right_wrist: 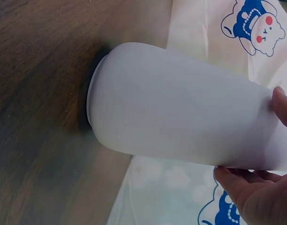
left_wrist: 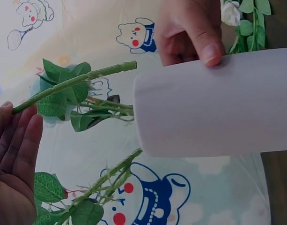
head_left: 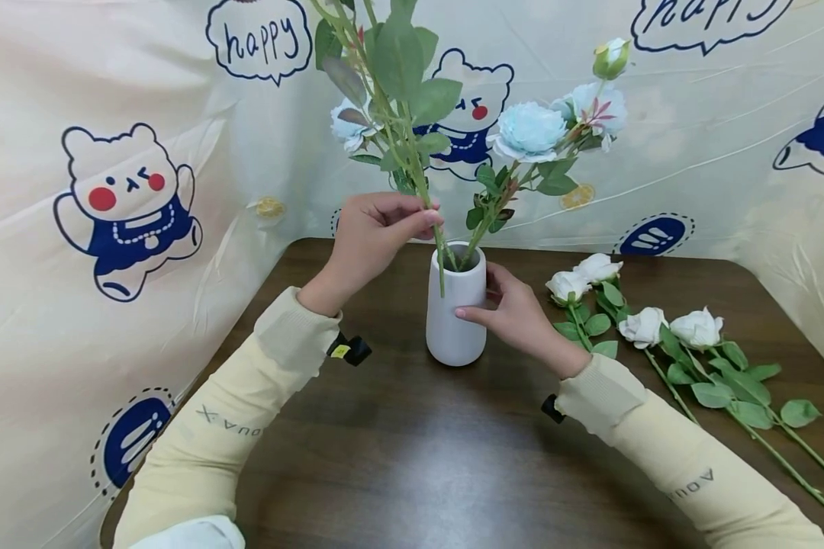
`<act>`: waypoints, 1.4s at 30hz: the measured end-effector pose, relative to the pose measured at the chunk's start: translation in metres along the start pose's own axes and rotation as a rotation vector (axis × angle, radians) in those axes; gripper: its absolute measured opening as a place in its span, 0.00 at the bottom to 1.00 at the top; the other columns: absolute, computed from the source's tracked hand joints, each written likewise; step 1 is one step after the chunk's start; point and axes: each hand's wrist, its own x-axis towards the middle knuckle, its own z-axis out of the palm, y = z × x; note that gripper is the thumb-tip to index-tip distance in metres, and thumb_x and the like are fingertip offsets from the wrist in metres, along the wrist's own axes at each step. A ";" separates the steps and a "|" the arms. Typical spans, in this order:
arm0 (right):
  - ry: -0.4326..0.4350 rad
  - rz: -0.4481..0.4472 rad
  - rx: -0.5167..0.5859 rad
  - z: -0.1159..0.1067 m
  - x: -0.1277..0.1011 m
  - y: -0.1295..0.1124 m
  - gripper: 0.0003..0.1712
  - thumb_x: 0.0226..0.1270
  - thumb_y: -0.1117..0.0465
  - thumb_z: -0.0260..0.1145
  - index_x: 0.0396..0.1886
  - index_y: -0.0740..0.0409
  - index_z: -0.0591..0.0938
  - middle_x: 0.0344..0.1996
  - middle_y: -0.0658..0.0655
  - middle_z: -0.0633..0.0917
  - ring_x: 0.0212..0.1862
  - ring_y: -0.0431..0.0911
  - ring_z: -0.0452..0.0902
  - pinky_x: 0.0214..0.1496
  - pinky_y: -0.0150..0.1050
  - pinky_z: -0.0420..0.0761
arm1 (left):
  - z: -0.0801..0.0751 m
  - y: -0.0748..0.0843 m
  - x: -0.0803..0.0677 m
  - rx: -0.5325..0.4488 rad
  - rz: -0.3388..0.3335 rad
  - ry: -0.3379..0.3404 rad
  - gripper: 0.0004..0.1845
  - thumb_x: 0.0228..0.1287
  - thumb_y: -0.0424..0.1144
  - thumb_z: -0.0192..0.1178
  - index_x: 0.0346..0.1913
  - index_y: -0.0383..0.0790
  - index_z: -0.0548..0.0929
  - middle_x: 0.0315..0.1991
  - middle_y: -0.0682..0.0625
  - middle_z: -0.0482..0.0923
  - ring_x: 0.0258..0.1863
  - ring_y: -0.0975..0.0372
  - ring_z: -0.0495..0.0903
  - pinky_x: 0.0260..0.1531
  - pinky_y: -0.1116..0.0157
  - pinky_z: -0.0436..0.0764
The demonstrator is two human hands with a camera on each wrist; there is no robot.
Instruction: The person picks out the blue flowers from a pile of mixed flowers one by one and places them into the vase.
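A white vase (head_left: 455, 332) stands upright on the brown table (head_left: 398, 457). My right hand (head_left: 525, 316) grips its right side near the top, thumb across the front; the right wrist view shows fingers on both sides of the vase (right_wrist: 180, 105). With thumb and fingertips my left hand (head_left: 371, 236) pinches a green flower stem (left_wrist: 77, 83). Its cut lower end hangs outside the vase, overlapping the front of the rim in the head view, and its top runs out of frame. Light blue artificial flowers (head_left: 530, 132) lean left and right from the vase mouth.
White artificial roses (head_left: 696, 328) with long leafy stems lie at the table's right side. A patterned cloth (head_left: 247, 152) with cartoon bears hangs behind and beside the table. Leaves (head_left: 398, 65) of the held stem rise above the left hand.
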 end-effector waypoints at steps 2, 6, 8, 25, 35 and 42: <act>0.007 0.004 -0.003 0.001 0.000 0.000 0.45 0.54 0.56 0.78 0.67 0.65 0.66 0.56 0.63 0.78 0.57 0.54 0.75 0.58 0.50 0.76 | -0.001 0.001 0.004 0.001 0.011 0.007 0.05 0.61 0.27 0.65 0.37 0.26 0.87 0.35 0.43 0.86 0.29 0.57 0.86 0.36 0.59 0.85; 0.004 0.021 -0.009 0.003 0.000 -0.002 0.45 0.55 0.55 0.77 0.68 0.65 0.66 0.57 0.63 0.77 0.58 0.54 0.75 0.58 0.49 0.76 | -0.003 0.002 0.011 0.009 0.021 0.030 0.05 0.61 0.27 0.66 0.37 0.26 0.87 0.33 0.42 0.86 0.29 0.57 0.86 0.36 0.60 0.85; -0.001 0.030 -0.009 0.003 0.000 -0.003 0.45 0.56 0.55 0.77 0.68 0.65 0.65 0.57 0.63 0.77 0.58 0.54 0.75 0.59 0.49 0.76 | -0.004 0.001 0.014 0.015 0.025 0.046 0.05 0.61 0.27 0.66 0.37 0.26 0.87 0.32 0.42 0.86 0.28 0.57 0.85 0.37 0.60 0.85; -0.013 0.045 0.001 0.005 0.000 0.002 0.46 0.57 0.53 0.76 0.69 0.64 0.64 0.59 0.63 0.76 0.60 0.53 0.73 0.60 0.49 0.75 | 0.014 -0.015 0.023 0.113 0.135 0.135 0.06 0.61 0.28 0.66 0.39 0.28 0.87 0.31 0.42 0.86 0.27 0.60 0.84 0.38 0.62 0.84; -0.017 0.046 0.017 0.004 0.000 0.002 0.46 0.57 0.54 0.76 0.70 0.63 0.64 0.60 0.63 0.75 0.60 0.53 0.73 0.61 0.50 0.74 | 0.027 -0.026 0.015 0.248 0.121 0.045 0.05 0.63 0.31 0.66 0.35 0.31 0.88 0.31 0.46 0.86 0.26 0.62 0.83 0.31 0.67 0.83; -0.016 0.043 0.022 0.003 -0.001 0.003 0.45 0.58 0.54 0.75 0.70 0.63 0.63 0.60 0.63 0.75 0.61 0.53 0.73 0.61 0.50 0.74 | 0.031 -0.032 0.010 0.236 0.120 0.012 0.06 0.63 0.31 0.65 0.38 0.31 0.88 0.34 0.44 0.87 0.27 0.63 0.84 0.31 0.67 0.83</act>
